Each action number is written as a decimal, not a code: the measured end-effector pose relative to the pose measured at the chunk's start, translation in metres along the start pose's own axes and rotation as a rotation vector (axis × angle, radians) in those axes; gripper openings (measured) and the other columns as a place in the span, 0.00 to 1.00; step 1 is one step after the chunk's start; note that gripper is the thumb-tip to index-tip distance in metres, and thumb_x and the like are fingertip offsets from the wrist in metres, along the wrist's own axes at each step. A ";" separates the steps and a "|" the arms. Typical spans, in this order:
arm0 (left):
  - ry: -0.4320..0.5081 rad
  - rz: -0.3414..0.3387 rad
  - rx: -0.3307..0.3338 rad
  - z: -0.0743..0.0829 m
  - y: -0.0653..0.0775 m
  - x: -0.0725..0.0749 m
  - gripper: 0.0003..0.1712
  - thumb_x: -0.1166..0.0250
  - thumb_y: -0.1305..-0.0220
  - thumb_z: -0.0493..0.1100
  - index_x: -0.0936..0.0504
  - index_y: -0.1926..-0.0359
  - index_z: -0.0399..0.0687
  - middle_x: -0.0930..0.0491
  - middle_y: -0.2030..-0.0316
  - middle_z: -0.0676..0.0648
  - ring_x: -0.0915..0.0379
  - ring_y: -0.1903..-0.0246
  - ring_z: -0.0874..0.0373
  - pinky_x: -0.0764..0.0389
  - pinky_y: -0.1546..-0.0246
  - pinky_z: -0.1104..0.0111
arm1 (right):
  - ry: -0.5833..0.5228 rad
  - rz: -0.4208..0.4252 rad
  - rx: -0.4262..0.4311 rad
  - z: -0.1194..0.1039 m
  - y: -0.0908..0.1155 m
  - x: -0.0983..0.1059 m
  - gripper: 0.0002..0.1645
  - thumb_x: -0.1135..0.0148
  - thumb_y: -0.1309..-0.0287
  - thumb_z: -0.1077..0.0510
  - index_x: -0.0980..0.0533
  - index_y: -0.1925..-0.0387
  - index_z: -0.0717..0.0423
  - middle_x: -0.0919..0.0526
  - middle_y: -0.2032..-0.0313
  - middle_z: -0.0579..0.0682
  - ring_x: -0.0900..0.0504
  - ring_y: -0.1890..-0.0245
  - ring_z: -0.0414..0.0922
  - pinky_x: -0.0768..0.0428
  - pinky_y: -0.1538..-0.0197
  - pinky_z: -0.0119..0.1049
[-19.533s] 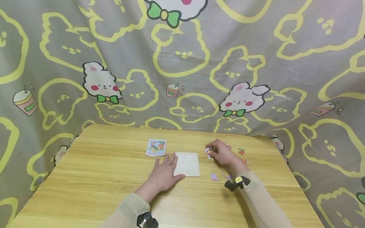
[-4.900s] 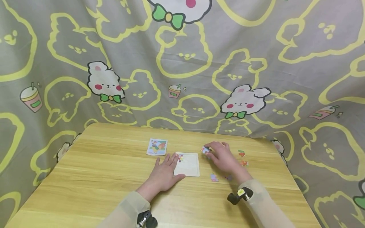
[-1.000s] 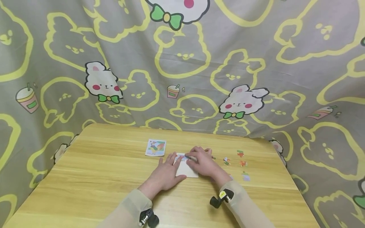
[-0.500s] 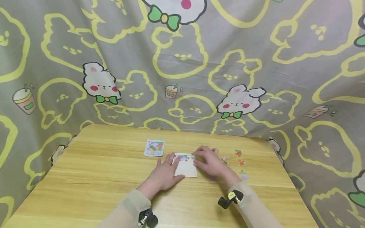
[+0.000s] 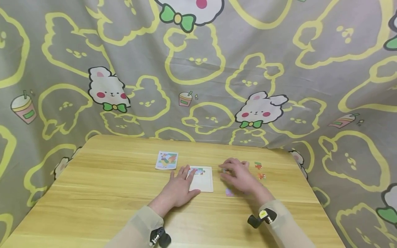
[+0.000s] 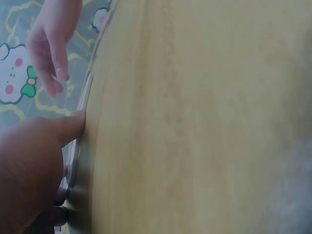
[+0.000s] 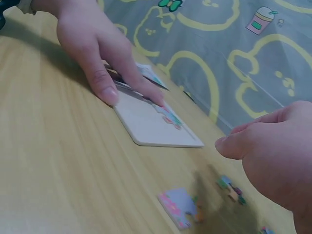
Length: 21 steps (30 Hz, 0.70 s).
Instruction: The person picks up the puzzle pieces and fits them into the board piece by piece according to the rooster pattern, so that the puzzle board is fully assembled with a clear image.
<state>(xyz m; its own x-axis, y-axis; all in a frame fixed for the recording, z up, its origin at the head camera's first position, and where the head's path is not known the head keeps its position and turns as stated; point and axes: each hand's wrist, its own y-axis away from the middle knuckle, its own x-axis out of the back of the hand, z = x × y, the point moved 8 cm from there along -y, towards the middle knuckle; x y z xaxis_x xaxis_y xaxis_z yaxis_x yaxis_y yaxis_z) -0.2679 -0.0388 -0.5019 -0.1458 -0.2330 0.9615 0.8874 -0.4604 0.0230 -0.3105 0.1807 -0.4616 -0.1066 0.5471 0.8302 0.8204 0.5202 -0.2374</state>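
My left hand [image 5: 177, 188] lies flat on the left side of a white puzzle tray [image 5: 206, 184], its fingers spread. Along the tray's far edge sit joined jigsaw pieces [image 5: 197, 171], partly covered by a fingertip; the right wrist view shows these fitted pieces [image 7: 170, 118] too. Right of the tray, my right hand [image 5: 242, 175] hovers over the table with loosely bent fingers and nothing visible between them. Beneath it lies a small colourful jigsaw piece [image 7: 231, 190]. A lilac and pink jigsaw piece [image 7: 178, 205] lies nearer the front edge.
A printed picture card [image 5: 166, 160] of a bird lies behind and left of the tray. Further jigsaw pieces, a green and red piece [image 5: 258, 165] and an orange piece [image 5: 262, 176], lie right of my right hand. A patterned curtain [image 5: 198, 86] hangs behind the wooden table [image 5: 102, 179].
A row of pieces has appeared along the tray's far edge since the oldest frame. Over the last second my right hand has left the tray and moved right over the loose pieces. The left hand stays.
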 end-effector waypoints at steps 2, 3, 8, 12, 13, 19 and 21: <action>-0.009 0.002 0.003 0.000 0.000 0.000 0.49 0.46 0.23 0.69 0.41 0.17 0.41 0.46 0.20 0.32 0.50 0.22 0.31 0.45 0.29 0.31 | 0.007 0.018 -0.012 0.003 0.002 0.005 0.22 0.27 0.32 0.56 0.16 0.40 0.57 0.19 0.47 0.46 0.22 0.45 0.50 0.49 0.43 0.55; -0.014 0.001 0.007 0.000 0.000 0.000 0.49 0.46 0.23 0.69 0.41 0.17 0.41 0.46 0.20 0.32 0.50 0.22 0.30 0.45 0.29 0.31 | 0.005 0.029 -0.017 0.004 0.003 0.008 0.21 0.27 0.32 0.56 0.15 0.40 0.57 0.18 0.47 0.46 0.23 0.44 0.49 0.49 0.43 0.54; -0.033 -0.009 0.024 0.000 0.001 0.000 0.49 0.47 0.23 0.70 0.42 0.17 0.43 0.46 0.19 0.34 0.51 0.22 0.30 0.45 0.29 0.31 | 0.016 0.083 -0.027 0.011 0.009 0.022 0.20 0.27 0.33 0.57 0.15 0.42 0.56 0.18 0.46 0.46 0.23 0.42 0.50 0.48 0.43 0.56; -0.044 -0.014 0.031 0.000 0.000 0.000 0.49 0.47 0.23 0.71 0.42 0.17 0.44 0.45 0.19 0.35 0.51 0.22 0.31 0.45 0.29 0.31 | 0.024 0.095 -0.040 0.019 0.014 0.032 0.20 0.26 0.33 0.57 0.15 0.42 0.56 0.18 0.45 0.47 0.23 0.42 0.52 0.49 0.44 0.56; -0.047 -0.014 0.032 0.000 0.000 0.000 0.49 0.47 0.23 0.71 0.41 0.17 0.44 0.45 0.19 0.35 0.50 0.22 0.31 0.44 0.29 0.31 | 0.022 0.096 -0.045 0.021 0.015 0.035 0.20 0.26 0.33 0.58 0.15 0.42 0.57 0.18 0.45 0.47 0.23 0.41 0.52 0.49 0.44 0.56; -0.058 -0.016 0.036 0.001 0.000 0.001 0.49 0.47 0.23 0.71 0.41 0.17 0.44 0.45 0.19 0.35 0.50 0.22 0.32 0.44 0.29 0.31 | 0.023 0.083 -0.085 0.032 0.023 0.046 0.22 0.27 0.33 0.58 0.17 0.40 0.59 0.19 0.45 0.48 0.24 0.41 0.52 0.48 0.44 0.54; -0.059 -0.016 0.036 0.001 0.000 0.001 0.49 0.47 0.23 0.71 0.41 0.17 0.44 0.45 0.19 0.35 0.50 0.22 0.32 0.43 0.30 0.30 | 0.029 0.077 -0.097 0.035 0.025 0.049 0.22 0.26 0.33 0.58 0.17 0.40 0.59 0.19 0.45 0.49 0.24 0.41 0.52 0.48 0.44 0.53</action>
<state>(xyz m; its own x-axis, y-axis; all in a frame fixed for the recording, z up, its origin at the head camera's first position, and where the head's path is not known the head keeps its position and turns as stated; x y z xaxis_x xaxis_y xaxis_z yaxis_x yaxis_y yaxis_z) -0.2674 -0.0380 -0.5011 -0.1355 -0.1743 0.9753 0.9002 -0.4328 0.0477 -0.3143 0.2432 -0.4446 -0.0261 0.5632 0.8259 0.8760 0.4110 -0.2526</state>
